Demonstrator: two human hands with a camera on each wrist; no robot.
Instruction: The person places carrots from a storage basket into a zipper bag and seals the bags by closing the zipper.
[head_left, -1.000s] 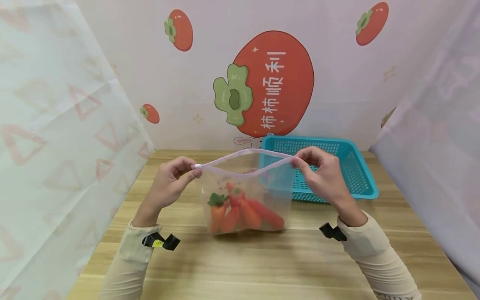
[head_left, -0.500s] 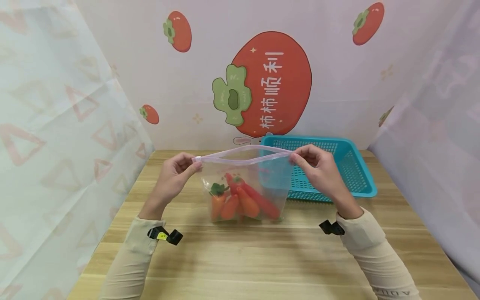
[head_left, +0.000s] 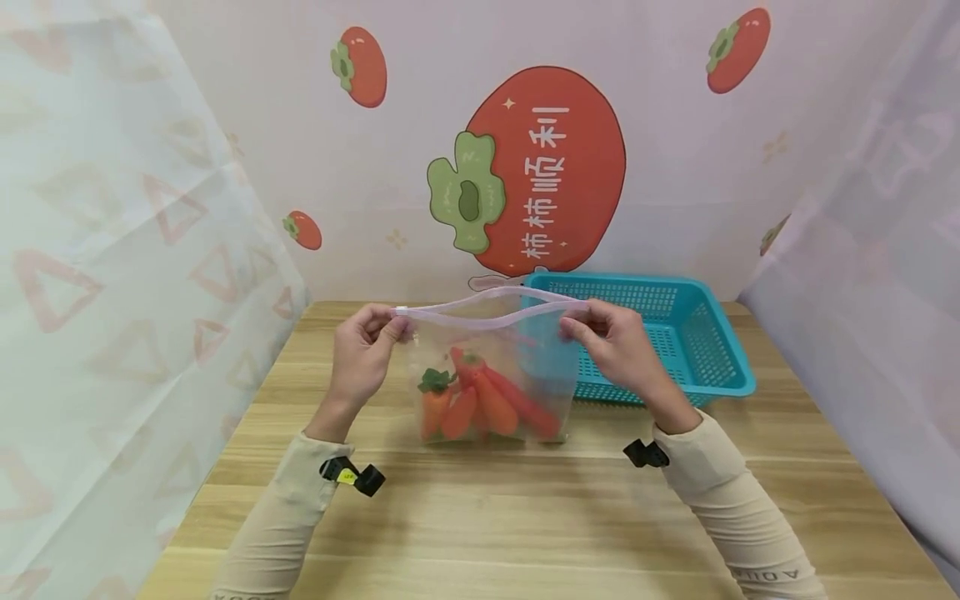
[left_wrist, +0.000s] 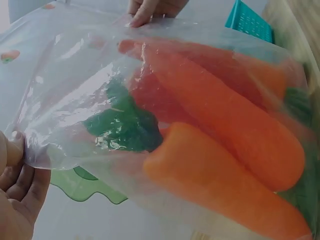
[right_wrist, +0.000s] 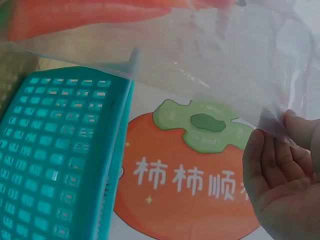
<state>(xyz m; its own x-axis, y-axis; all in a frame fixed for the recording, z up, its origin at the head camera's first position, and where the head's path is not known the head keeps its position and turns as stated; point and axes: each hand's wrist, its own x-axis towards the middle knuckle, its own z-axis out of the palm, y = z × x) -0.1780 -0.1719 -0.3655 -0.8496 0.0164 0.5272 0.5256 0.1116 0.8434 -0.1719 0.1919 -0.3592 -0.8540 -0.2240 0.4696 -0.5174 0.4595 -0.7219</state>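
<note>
A translucent zip bag [head_left: 491,342] with a pink-lilac slider strip hangs between both hands, its mouth parted in the middle. Inside lie several orange and red vegetables, among them a carrot [head_left: 435,408] with a dark green leafy top, which also fills much of the left wrist view [left_wrist: 220,180]. My left hand [head_left: 363,350] pinches the bag's left top corner at the white slider [head_left: 401,311], thumb toward me. At the right top corner, my right hand [head_left: 611,342] pinches the strip between thumb and fingers.
Behind the bag's right side, a teal plastic basket [head_left: 738,367] with mesh walls stands on the wooden table [head_left: 487,525]. A printed cloth backdrop [head_left: 660,167] rises behind the table, with pale cloth walls at both sides.
Both hands have drawn slightly inward along the top of the bag. The bag has risen a little, and its bottom edge sits higher in the head view than a second ago.
</note>
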